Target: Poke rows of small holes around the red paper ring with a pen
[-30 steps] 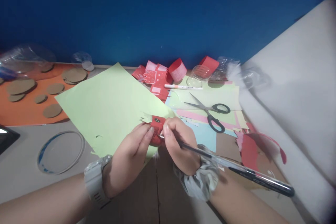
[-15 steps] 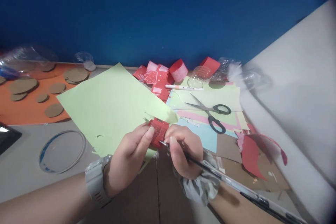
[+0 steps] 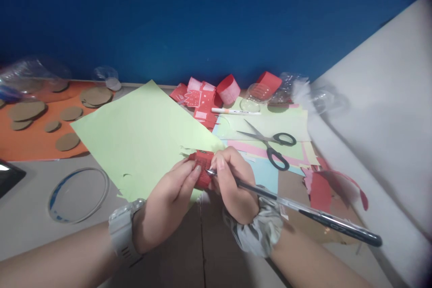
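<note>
My left hand pinches a small red paper piece covered in dark drawn lines. In my right hand is a black-and-clear ballpoint pen, its tip at the red paper's surface. My right fingers also touch the paper's right edge. Below and beyond the hands lies a large light green sheet with torn or cut bits along its near edge. The far side of the red piece is hidden by my fingers.
Open scissors rest on stacked coloured papers to the right. A white marker and red paper cut-outs lie behind. Cardboard discs sit on orange paper at left, near a tape ring. A white wall bounds the right.
The pen has swung to a flatter angle, and its tip has moved up and slightly left on the red paper. My left fingers have shifted over the piece.
</note>
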{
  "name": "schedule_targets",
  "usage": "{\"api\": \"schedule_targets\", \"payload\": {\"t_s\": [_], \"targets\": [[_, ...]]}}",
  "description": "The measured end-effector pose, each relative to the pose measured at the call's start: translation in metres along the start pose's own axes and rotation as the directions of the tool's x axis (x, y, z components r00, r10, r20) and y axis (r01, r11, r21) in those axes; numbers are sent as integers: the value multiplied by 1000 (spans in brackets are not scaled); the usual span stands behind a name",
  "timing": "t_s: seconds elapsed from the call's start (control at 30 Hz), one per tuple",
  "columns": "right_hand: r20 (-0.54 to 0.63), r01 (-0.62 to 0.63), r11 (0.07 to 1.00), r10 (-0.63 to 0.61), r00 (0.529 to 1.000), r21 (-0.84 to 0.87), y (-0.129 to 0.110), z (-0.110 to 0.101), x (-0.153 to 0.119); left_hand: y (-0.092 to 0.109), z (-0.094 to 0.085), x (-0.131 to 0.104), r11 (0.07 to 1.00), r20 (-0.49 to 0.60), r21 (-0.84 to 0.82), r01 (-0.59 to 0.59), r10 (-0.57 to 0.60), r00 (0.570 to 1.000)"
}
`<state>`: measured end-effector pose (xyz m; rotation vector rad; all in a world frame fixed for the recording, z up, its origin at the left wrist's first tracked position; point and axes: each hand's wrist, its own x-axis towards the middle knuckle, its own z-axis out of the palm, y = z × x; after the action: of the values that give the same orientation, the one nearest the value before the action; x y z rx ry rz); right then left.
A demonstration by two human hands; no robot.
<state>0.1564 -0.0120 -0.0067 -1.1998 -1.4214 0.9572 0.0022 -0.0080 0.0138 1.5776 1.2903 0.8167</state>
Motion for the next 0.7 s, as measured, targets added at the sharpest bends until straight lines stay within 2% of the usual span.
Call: {"api": "schedule_targets", "payload": {"t_s": [0.1,0.27,0.4,0.6,0.7], "targets": [[6,4,1000,-4,1000,-4,0,-1,1,-1,1,0,1000,29,-26,15,-14,999],[56,29,1000,-28,998,-6,-1,-2,2,-2,2,0,999,0,-43,9,-9,1000],[20,20,1000,-20,1000,5,-2,-1,3,-2,2,0,997,13,-61,40,-39,999],[59,71,996,-67,996,-59,-5,-2,3,-3,1,0,996,7,-70,63,-63,998],[30,42,998,-41,999,-47,-3,-2,2,-2,2,0,993,51,-77,85,-81,995]]}}
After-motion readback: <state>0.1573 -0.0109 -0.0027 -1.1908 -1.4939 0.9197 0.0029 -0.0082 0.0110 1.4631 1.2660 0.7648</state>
